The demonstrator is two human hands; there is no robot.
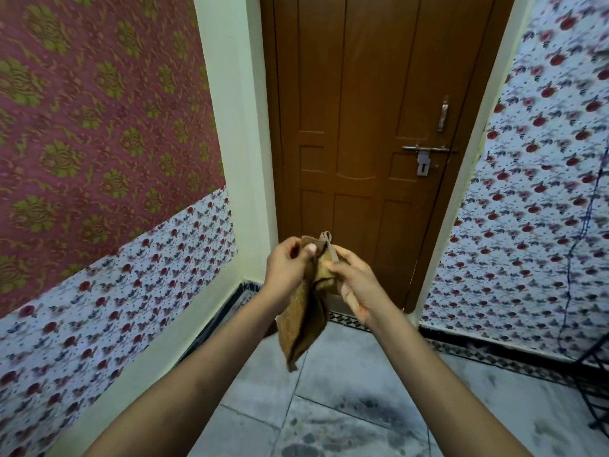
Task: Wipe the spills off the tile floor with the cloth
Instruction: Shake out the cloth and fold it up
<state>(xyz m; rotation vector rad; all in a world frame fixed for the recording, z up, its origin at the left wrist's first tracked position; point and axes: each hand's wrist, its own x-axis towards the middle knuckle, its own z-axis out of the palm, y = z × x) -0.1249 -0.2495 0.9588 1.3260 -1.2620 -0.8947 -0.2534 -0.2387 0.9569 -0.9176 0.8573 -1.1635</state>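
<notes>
At the centre of the frame, the cloth (pixel 304 311) is pinched near its top by curled fingers of the left hand (pixel 287 263) and the right hand (pixel 354 285), hanging above the tile floor (pixel 362 390), where dark patches, possibly spills (pixel 356 407), are seen.

The cloth (pixel 304 311) is hiding part of the door (pixel 379 127); a black rack (pixel 596 384) is getting cut off at the lower right edge.

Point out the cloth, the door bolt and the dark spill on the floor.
cloth (pixel 304 321): head view, hanging middle fold.
door bolt (pixel 425 148): head view, metal bar.
dark spill (pixel 301 450): head view, wet patch centre.
</notes>
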